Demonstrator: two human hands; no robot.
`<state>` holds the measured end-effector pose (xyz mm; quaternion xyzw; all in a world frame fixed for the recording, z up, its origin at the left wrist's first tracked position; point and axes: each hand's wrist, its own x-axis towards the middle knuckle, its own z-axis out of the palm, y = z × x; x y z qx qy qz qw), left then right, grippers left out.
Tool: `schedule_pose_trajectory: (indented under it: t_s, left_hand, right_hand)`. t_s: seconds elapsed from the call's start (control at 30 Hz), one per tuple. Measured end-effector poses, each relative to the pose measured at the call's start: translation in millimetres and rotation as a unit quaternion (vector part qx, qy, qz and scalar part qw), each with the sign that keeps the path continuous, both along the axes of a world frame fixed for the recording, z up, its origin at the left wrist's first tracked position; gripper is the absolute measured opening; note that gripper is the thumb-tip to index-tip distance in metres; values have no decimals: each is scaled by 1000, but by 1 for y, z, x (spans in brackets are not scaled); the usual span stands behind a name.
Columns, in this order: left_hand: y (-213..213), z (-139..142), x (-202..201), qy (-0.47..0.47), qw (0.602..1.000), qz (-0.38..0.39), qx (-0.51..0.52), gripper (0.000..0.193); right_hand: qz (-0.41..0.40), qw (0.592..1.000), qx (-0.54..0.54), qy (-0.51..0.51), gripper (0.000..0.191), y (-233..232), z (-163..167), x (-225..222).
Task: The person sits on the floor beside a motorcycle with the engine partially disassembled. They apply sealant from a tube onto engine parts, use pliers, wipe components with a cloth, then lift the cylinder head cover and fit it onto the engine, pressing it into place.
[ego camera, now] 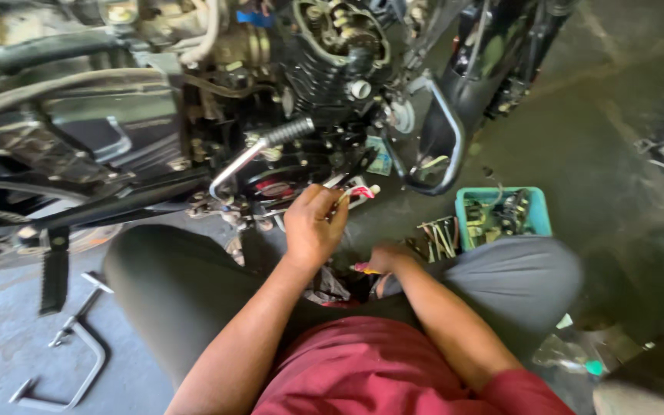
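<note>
I squat beside a motorcycle engine [332,54] with its cover off. My left hand [313,227] is raised toward the lower crankcase, fingers closed around a thin tool or part with a red and white end [361,190]. My right hand [390,257] is low between my knees, gripping a small tool with a yellow and red handle [366,268] over a crumpled rag [330,286]. A chrome kick lever with a ribbed rubber end [286,132] juts out just above my left hand.
A teal plastic tray [539,215] of small parts stands on the concrete floor at right, with loose tools [438,237] beside it. A bent metal bar [71,353] lies on the floor at lower left. The crash guard tube [455,146] curves near the tray.
</note>
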<state>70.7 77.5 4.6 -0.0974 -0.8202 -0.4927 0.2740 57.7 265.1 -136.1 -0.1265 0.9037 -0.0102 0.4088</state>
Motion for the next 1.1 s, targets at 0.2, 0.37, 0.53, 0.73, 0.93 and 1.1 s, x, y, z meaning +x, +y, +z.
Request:
schedule_pose_trajectory:
  t_s: [0.2, 0.37, 0.53, 0.73, 0.93, 1.1]
  left_hand:
    - [-25, 11, 1, -12, 998, -5, -58, 8]
    - [-24, 6, 2, -68, 992, -64, -85, 12]
    - [-25, -6, 1, -92, 990, -94, -47, 13]
    - [-35, -18, -7, -225, 970, -93, 26, 21]
    - [-36, -15, -3, -231, 968, -98, -9, 22]
    - [-40, -12, -4, -165, 974, -150, -40, 21]
  right_hand:
    - [-218, 791, -431, 375, 40, 2, 127, 10]
    - [-61, 763, -463, 448, 53, -10, 181, 28]
    - [-68, 773, -424, 468, 45, -26, 157, 28]
    - [-162, 782, -505, 327, 37, -20, 129, 36]
    - [-176, 790, -538, 235, 30, -19, 123, 43]
    - [-164, 811, -542, 148, 23, -8, 112, 36]
